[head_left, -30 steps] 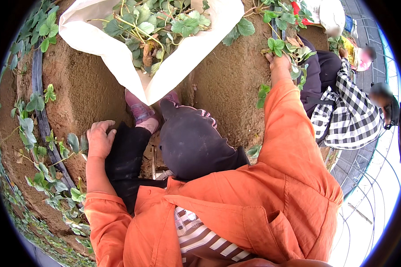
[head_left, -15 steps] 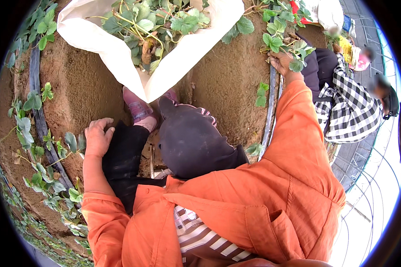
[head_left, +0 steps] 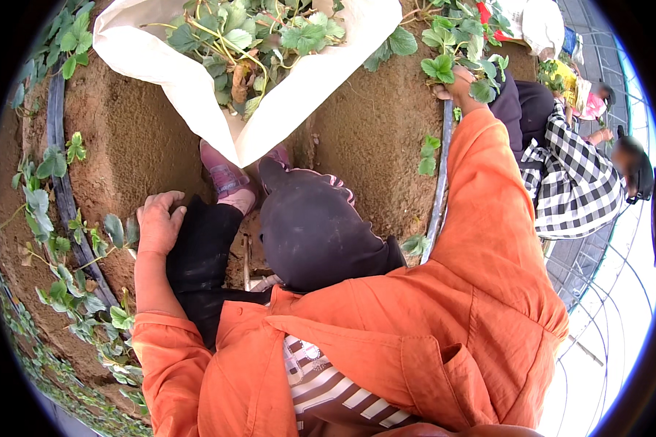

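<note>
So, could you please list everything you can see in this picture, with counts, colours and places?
white sack: one, white, top centre, holding cut green leaves
soil beds: two, brown, left and right of the furrow
leafy plants: many, green, along the bed edges
irrigation hose: one, dark, left bed
co-worker: one, checked shirt, crouched at right
further person: one, pink and yellow clothing, top right
shoes: two, pink, below the sack
left hand: bare, fingers curled, resting on the left bed
right hand: reaching into plants on the right bed; grip hidden by leaves
</note>
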`<state>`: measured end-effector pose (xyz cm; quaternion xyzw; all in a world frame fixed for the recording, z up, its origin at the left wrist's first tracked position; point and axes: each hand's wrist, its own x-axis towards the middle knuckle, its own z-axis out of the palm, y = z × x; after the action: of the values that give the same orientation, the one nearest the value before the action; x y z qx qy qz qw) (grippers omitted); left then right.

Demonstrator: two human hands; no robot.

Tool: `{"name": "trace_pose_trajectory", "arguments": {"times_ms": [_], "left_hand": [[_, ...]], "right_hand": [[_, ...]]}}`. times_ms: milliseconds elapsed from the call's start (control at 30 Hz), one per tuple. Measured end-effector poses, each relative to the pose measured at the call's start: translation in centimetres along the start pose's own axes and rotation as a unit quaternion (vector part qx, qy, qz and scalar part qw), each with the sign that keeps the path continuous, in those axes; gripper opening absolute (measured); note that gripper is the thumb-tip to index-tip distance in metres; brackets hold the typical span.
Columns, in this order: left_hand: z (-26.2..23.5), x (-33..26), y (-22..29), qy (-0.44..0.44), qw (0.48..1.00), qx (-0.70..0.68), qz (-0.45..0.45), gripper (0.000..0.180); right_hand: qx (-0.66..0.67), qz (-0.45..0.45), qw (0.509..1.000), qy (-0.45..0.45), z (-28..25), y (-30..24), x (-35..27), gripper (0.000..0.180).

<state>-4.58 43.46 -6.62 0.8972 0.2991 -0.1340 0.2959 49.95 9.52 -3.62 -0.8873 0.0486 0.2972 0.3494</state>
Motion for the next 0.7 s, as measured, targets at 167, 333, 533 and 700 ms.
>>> {"name": "trace_pose_trajectory", "arguments": {"times_ms": [167,333,533,700], "left_hand": [[-0.1,-0.1,0.2,-0.005,1.000,-0.004,-0.006,0.026],[0.1,0.1,0.2,0.004,1.000,0.020,-0.007,0.026],[0.2,-0.1,-0.3,0.005,1.000,-0.004,0.008,0.026],[0.1,-0.6,-0.6,0.011,1.000,-0.021,0.021,0.026]], "right_hand": [[0.064,0.023,0.997,-0.028,0.0,0.7,-0.1,0.011],[0.035,-0.006,0.999,-0.032,-0.5,1.4,0.0,0.013],[0.104,0.000,0.978,0.179,3.9,1.7,-3.2,0.022],[-0.055,-0.068,0.977,0.196,3.9,-0.2,-5.5,0.024]]}}
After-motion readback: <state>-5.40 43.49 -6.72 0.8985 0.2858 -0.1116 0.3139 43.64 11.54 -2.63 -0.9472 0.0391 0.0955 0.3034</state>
